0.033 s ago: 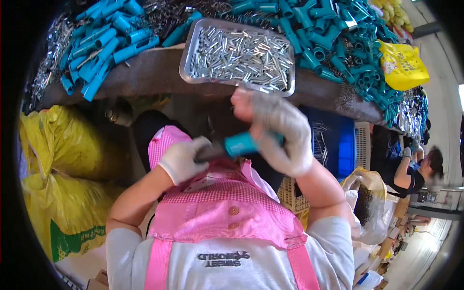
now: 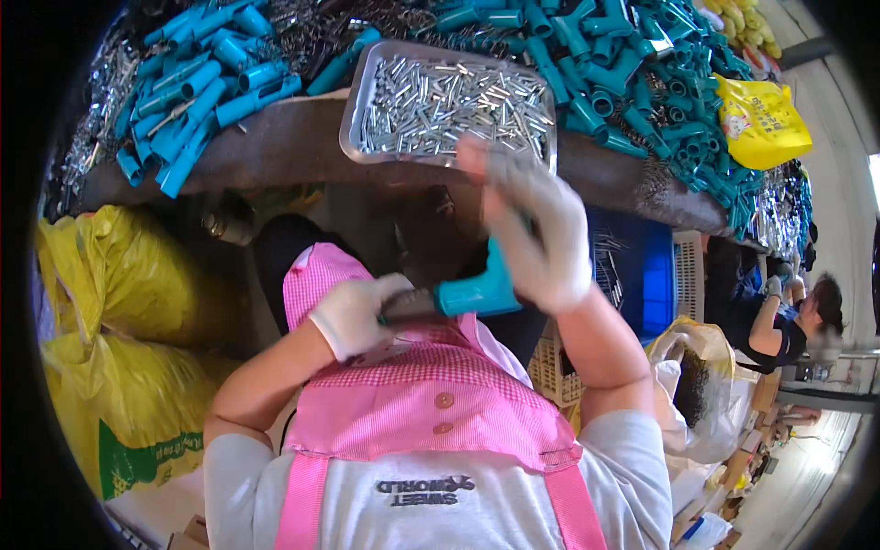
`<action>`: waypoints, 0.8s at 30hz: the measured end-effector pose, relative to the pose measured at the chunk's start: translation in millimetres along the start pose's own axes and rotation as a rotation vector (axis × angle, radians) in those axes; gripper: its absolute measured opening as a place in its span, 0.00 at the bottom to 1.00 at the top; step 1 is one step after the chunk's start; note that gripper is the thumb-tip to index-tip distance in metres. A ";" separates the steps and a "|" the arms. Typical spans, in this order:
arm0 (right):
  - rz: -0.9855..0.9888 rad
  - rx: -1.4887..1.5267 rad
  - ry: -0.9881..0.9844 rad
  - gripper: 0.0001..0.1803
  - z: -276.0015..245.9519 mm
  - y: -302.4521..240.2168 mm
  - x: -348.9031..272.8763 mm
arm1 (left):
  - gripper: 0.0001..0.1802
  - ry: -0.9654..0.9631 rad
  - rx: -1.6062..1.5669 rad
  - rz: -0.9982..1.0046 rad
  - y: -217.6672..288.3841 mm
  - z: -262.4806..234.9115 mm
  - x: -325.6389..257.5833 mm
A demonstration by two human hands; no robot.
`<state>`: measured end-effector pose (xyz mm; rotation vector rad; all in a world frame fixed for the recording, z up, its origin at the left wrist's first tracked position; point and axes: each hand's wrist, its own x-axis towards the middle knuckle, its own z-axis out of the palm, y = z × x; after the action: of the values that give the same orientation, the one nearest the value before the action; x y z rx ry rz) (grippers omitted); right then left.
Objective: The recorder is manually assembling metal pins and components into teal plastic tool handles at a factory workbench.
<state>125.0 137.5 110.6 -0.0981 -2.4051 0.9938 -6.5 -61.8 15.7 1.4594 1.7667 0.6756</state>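
The bare fingertips (image 2: pixel 473 158) of the white-gloved right hand (image 2: pixel 550 247) appear, blurred, higher and farther right. The bent teal tubular plastic piece (image 2: pixel 478 293) sits lower, its angled end more exposed. The white-gloved left hand (image 2: pixel 353 317) shifts slightly right with it.

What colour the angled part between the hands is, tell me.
The angled part is teal; see the head view.

Left of the metal tray (image 2: pixel 352 128), a hand could pass along the brown bench edge (image 2: pixel 284 137), up to a heap of teal tubes (image 2: pixel 197 87). Dark coil springs (image 2: pixel 403 14) crowd the tray's far side; teal plastic housings (image 2: pixel 605 69) hem its right. The right hand (image 2: pixel 550 238) obstructs its near right corner; room remains by the near left.
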 end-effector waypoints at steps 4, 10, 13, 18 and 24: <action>0.380 0.492 -0.066 0.22 -3.4 11.5 -18.2 | 0.19 0.385 -0.228 -0.020 -6.8 -8.8 -12.9; 0.089 0.118 0.009 0.16 -14.7 19.8 20.3 | 0.21 0.008 -0.217 0.021 22.2 -8.8 -4.0; 0.143 0.668 -0.131 0.19 -12.6 8.5 -10.3 | 0.18 0.303 -0.227 -0.069 -1.8 -26.5 -2.9; 0.018 0.028 0.043 0.16 -12.0 -10.5 22.9 | 0.21 0.081 0.004 0.085 19.1 -12.3 -6.7; -0.208 0.186 -0.214 0.19 -17.0 -54.6 9.8 | 0.21 0.269 -0.156 0.053 -1.4 -4.4 -1.1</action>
<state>132.3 111.2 161.8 0.3339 -2.4344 1.1718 -10.8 -62.9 17.5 1.3630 1.8320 1.0546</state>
